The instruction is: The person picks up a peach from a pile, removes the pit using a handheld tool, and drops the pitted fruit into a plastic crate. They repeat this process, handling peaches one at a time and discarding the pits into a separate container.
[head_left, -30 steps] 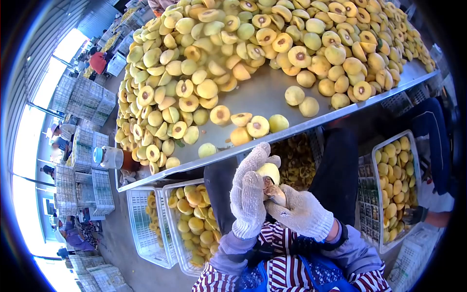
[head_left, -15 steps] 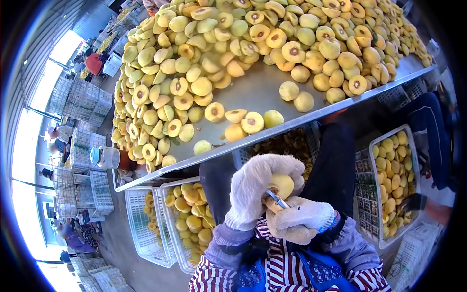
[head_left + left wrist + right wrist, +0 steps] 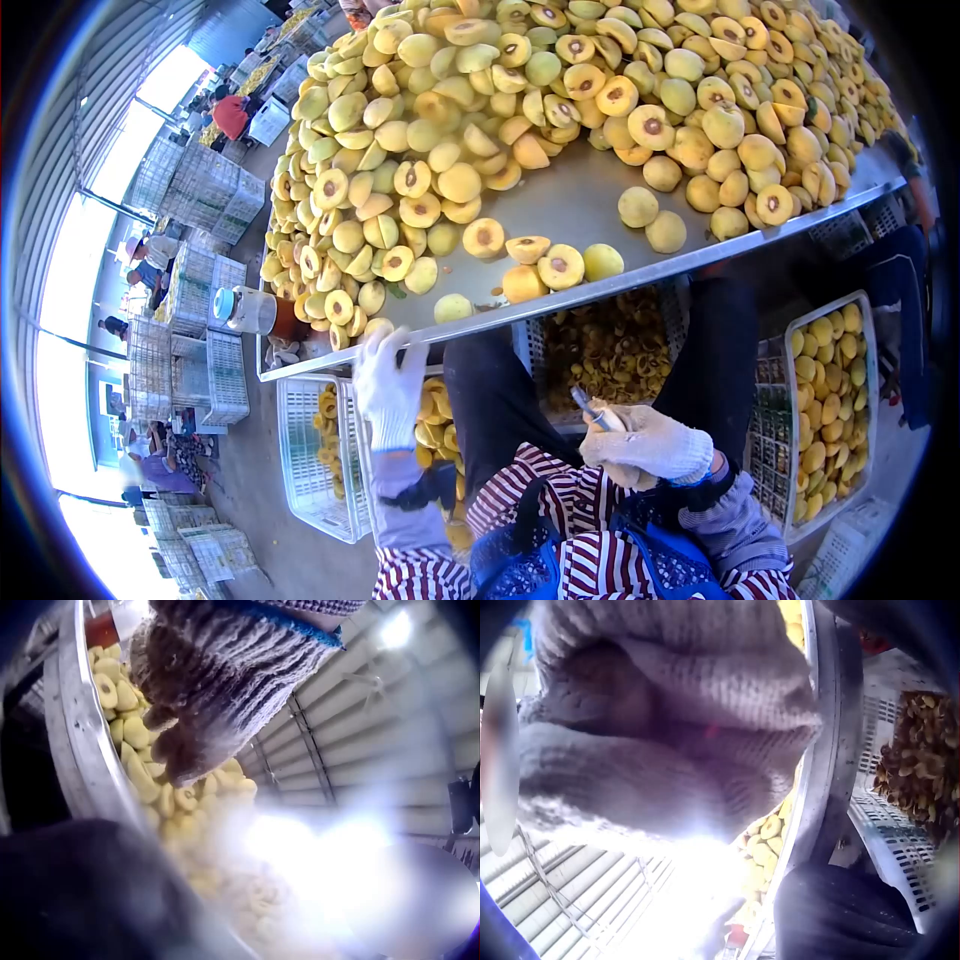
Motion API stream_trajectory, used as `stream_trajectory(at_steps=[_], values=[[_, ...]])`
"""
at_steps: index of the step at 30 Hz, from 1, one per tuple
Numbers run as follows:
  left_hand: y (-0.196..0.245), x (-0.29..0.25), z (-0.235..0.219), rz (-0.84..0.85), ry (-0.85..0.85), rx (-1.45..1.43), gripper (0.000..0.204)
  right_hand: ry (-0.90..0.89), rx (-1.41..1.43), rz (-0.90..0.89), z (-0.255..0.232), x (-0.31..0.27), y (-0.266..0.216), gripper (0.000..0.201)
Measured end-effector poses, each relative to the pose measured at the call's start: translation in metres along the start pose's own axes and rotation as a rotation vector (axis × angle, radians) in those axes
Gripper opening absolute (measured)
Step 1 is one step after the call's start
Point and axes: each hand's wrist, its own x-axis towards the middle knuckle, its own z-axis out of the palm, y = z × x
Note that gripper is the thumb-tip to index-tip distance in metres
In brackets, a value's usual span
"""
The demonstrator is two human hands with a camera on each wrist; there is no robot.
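Observation:
In the head view, my gloved left hand (image 3: 390,388) is at the near edge of the metal table (image 3: 560,305), left of my knees, above a crate of fruit. Its fingers look loosely spread, with no fruit visible in them. The left wrist view shows the white knit glove (image 3: 217,682) with its fingertips over halved yellow peaches (image 3: 135,731). My gloved right hand (image 3: 650,445) is curled in front of my lap, gripping a small metal-tipped tool (image 3: 597,410) that points up and left. Glove folds fill the right wrist view and hide the tool's grip.
Halved peaches (image 3: 420,180) are heaped across the table. Between my legs a crate holds brown and yellow scraps (image 3: 605,345). Crates of peaches stand left and right (image 3: 825,400). A jar with a blue lid (image 3: 250,310) lies by the table's left corner.
Half a second ago my left hand held a peach half against the tool in my right hand. It has since moved left to the table edge without the peach. My right hand still grips the tool.

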Motion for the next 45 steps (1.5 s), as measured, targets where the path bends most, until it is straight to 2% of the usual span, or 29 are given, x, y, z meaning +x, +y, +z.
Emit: stream_trajectory(at_steps=[1,3,6,9,10,14,17,18,20,24,26,27,29,30,36,39,42,45], values=[[0.006,0.012,0.01,-0.104,-0.051,-0.206,0.026,-0.013,-0.009,0.002,0.003,0.001,-0.001,0.025],[0.04,0.053,0.02,-0.274,-0.441,0.126,0.047,-0.03,-0.027,0.004,0.006,0.002,-0.003,0.029],[0.042,0.091,0.058,-0.404,-0.787,0.289,0.073,0.012,-0.023,-0.012,0.005,0.001,-0.006,0.033],[0.033,0.097,0.076,-0.222,-0.687,0.16,0.087,0.054,-0.009,-0.031,0.006,0.002,-0.005,0.034],[0.038,0.101,0.073,-0.197,-0.713,0.168,0.078,0.064,-0.004,-0.039,0.006,0.003,-0.005,0.034],[0.056,0.078,0.059,-0.564,-0.699,-1.35,0.054,0.11,-0.009,-0.051,0.004,0.003,-0.01,0.037],[0.103,0.041,0.043,-0.295,-0.587,-1.942,0.058,0.191,-0.018,-0.155,0.008,0.007,-0.014,0.04],[0.113,0.033,0.039,-0.459,-0.618,-2.053,0.061,0.223,-0.023,-0.199,0.011,0.009,-0.014,0.04],[0.127,0.016,0.036,-0.626,-0.651,-2.171,0.064,0.291,-0.144,-0.228,0.009,0.016,-0.008,0.043],[0.143,0.001,0.029,-0.646,-0.646,-2.166,0.06,0.349,-0.256,-0.214,0.01,0.018,-0.006,0.051],[0.151,-0.003,0.021,-0.676,-0.635,-2.15,0.06,0.405,-0.295,-0.318,0.011,0.022,0.002,0.053],[0.156,-0.005,0.016,-0.645,-0.598,-2.119,0.06,0.433,-0.315,-0.37,0.011,0.024,0.005,0.054],[0.165,-0.01,0.007,-0.583,-0.525,-2.057,0.059,0.44,-0.321,-0.351,0.012,0.021,0.001,0.056],[0.167,-0.013,0.009,-0.498,-0.484,-2.04,0.059,0.444,-0.324,-0.342,0.012,0.019,-0.001,0.057],[0.188,-0.028,0.001,-0.476,-0.304,-1.922,0.058,0.437,-0.347,-0.325,0.016,0.015,0.0,0.055],[0.189,-0.026,-0.006,-0.406,-0.333,-1.8,0.051,0.274,-0.079,-0.327,0.018,0.01,-0.001,0.044],[0.192,-0.028,0.001,-0.272,-0.264,-1.7,0.041,0.136,0.096,-0.196,0.014,-0.001,-0.012,0.034],[0.188,-0.024,0.002,-0.155,-0.268,-1.57,0.033,0.09,0.145,-0.325,0.015,0.004,-0.002,0.03]])
